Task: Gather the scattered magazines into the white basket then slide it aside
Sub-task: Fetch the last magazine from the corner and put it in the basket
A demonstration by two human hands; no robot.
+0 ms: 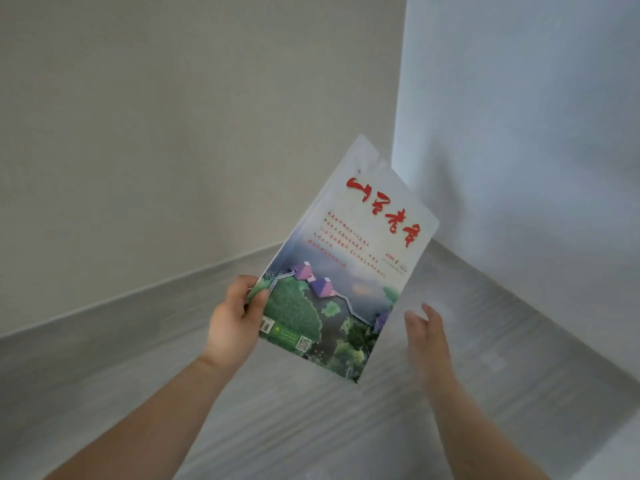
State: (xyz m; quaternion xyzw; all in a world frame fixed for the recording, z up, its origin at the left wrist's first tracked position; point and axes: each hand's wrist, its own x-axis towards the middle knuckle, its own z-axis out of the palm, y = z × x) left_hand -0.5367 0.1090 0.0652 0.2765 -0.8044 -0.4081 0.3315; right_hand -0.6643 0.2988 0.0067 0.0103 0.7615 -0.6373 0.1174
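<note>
Up in the air above the grey floor [311,427], the magazine [349,258] tilts with its picture cover facing the person. The left hand [232,323] pinches its bottom corner, thumb on the cover, likely to carry it to the white basket, which is not in sight. The right hand [427,337] is just beside it, grip loose and holding nothing, maybe ready to help.

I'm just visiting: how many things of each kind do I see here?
1 magazine
2 hands: the left hand gripping the magazine's lower corner, the right hand open beside it
Total: 3
</note>
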